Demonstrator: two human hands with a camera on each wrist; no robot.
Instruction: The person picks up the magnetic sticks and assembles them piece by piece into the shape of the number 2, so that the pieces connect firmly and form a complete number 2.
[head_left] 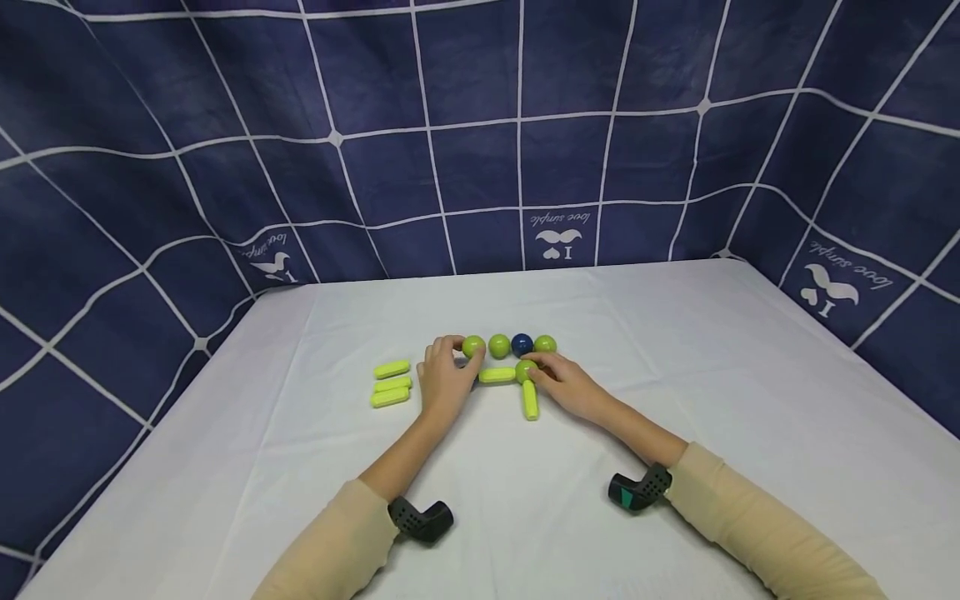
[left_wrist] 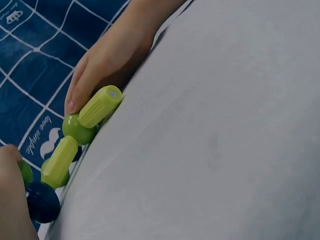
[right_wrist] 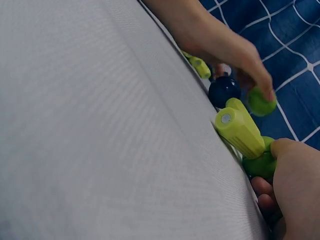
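Observation:
My left hand (head_left: 444,379) pinches a green ball (head_left: 473,346) between thumb and fingers, at the left of a row of balls. A dark blue ball (left_wrist: 43,202) lies just under that hand, joined to a yellow-green rod (head_left: 497,376). The rod's other end meets a second green ball (head_left: 527,372), which my right hand (head_left: 573,388) grips with thumb and fingertips. From this ball another yellow-green rod (head_left: 530,401) points toward the near edge. In the right wrist view the left hand (right_wrist: 225,47) holds its green ball (right_wrist: 261,101) beside the blue one (right_wrist: 224,92).
Behind the joined pieces stand a green ball (head_left: 499,346), a dark blue ball (head_left: 522,345) and another green ball (head_left: 545,344). Several loose rods (head_left: 392,384) lie left of the left hand. A white cloth covers the table (head_left: 510,517); a dark blue checked curtain (head_left: 472,167) hangs behind.

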